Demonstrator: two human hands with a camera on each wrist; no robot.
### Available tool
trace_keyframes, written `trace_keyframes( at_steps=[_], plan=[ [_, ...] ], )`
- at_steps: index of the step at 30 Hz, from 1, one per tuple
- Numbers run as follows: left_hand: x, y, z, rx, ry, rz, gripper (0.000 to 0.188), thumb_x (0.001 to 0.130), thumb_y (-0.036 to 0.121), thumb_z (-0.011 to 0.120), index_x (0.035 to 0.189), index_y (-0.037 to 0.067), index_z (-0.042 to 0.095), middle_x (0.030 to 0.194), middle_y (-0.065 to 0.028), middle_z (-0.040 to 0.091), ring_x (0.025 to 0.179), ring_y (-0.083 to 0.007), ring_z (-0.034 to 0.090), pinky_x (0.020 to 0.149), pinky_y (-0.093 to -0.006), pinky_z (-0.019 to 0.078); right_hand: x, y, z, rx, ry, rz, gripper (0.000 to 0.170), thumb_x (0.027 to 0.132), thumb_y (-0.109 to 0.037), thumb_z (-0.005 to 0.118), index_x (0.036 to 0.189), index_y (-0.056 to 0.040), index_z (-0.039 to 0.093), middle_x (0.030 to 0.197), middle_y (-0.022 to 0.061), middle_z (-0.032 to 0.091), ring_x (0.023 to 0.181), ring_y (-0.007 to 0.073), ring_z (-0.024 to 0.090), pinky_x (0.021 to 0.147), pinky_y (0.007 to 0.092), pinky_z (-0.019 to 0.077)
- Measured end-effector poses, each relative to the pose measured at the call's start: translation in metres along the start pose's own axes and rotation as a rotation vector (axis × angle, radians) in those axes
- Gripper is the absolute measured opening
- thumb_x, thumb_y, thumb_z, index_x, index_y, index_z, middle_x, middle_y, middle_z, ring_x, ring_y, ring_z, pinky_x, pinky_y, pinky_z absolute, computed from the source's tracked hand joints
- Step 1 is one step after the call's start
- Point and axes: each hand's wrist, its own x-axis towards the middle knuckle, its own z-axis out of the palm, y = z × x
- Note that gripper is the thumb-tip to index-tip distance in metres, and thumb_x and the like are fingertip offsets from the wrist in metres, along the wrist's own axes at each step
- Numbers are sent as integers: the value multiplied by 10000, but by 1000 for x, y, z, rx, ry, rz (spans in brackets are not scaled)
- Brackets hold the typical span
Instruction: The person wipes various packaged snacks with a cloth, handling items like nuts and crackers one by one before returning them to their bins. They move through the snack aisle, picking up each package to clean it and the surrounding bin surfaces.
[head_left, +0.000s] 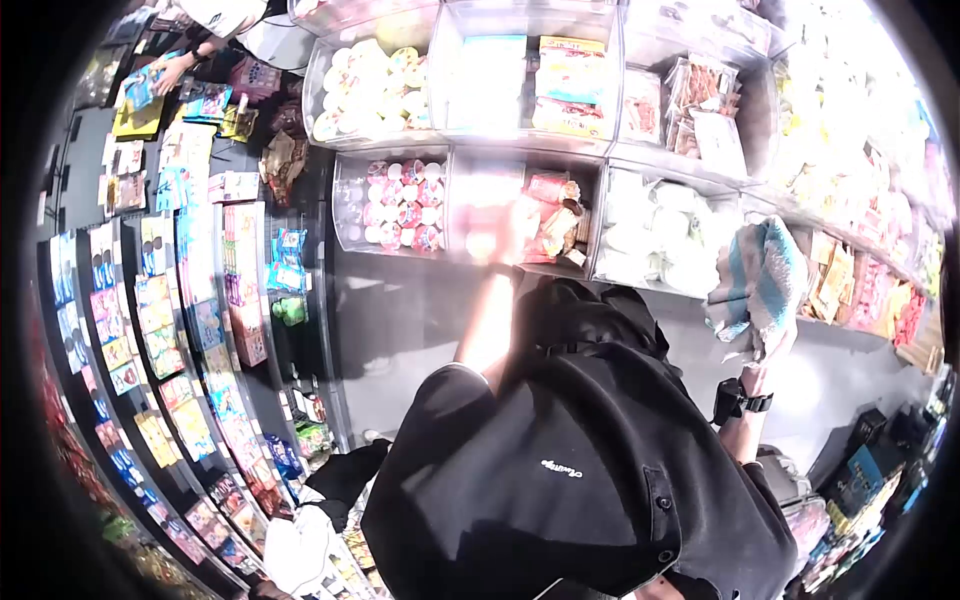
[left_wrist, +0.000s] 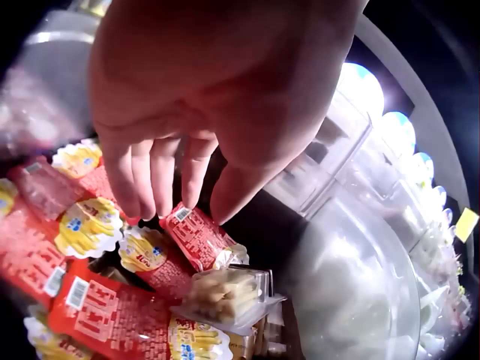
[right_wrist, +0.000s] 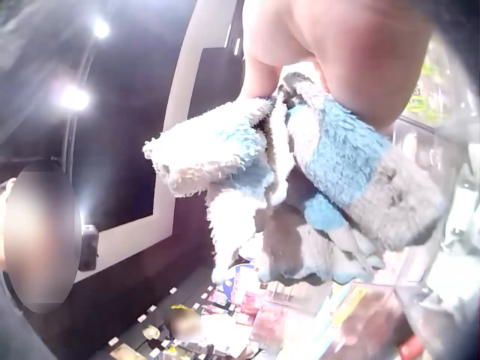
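Observation:
My left hand [left_wrist: 217, 97] reaches down into a clear bin of red snack packets. Its thumb and fingertips pinch the upper edge of one red snack packet [left_wrist: 196, 238], which lies tilted among the others; in the head view this hand [head_left: 512, 232] is blurred by glare. Below it sits a small clear plastic box [left_wrist: 229, 294] with pale pieces inside. With my right hand [right_wrist: 337, 52] I grip a fluffy cloth [right_wrist: 341, 154] striped in blue, grey and white. The cloth hangs bunched and folded below the fingers, in front of the bins on the right.
Beside the left hand stand a bin of red-and-white cups [head_left: 405, 205] and a bin of white packages [head_left: 660, 235]. More clear bins rise behind. Shelves of packets [head_left: 185, 350] line the left side. Another person's hand [head_left: 178, 72] is at the upper left.

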Motion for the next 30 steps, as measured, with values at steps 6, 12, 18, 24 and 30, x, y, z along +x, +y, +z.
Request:
trace_keyframes(
  at_steps=[6,12,18,24,30],
  plan=[
    [12,10,21,-31,-379,-66,394,779,407,653,868,28,600,855,-182,647,809,-319,629,692,-418,472,-66,39,29,-1248,222,-645,338,863,-198,588,1146,-14,573,1106,131,612,999,266,578,852,348,451],
    [13,25,27,209,-536,-132,419,680,316,727,887,-27,605,850,-186,655,812,-313,648,683,-421,499,-94,41,60,-1126,236,-520,353,874,-223,571,1140,9,556,1051,157,621,902,260,594,756,333,458],
    [21,-26,48,80,-570,198,231,780,249,621,901,53,635,799,-105,611,775,-279,600,651,-400,488,-98,26,67,-751,230,-327,375,885,-247,553,1134,33,538,996,182,631,804,254,610,660,319,465],
    [12,20,-45,-280,-444,252,267,830,194,629,1053,48,621,891,-92,627,813,-217,614,691,-329,500,-93,-16,105,-107,153,-11,402,896,-271,535,1128,56,521,941,207,641,706,248,625,564,305,472],
    [-28,156,-158,-1225,-707,-276,456,898,251,560,1263,-6,463,1105,-119,610,886,-147,619,734,-262,488,-59,-32,179,506,-367,-285,465,891,-188,572,1265,43,418,1063,202,618,892,247,647,786,337,534]
  ],
)
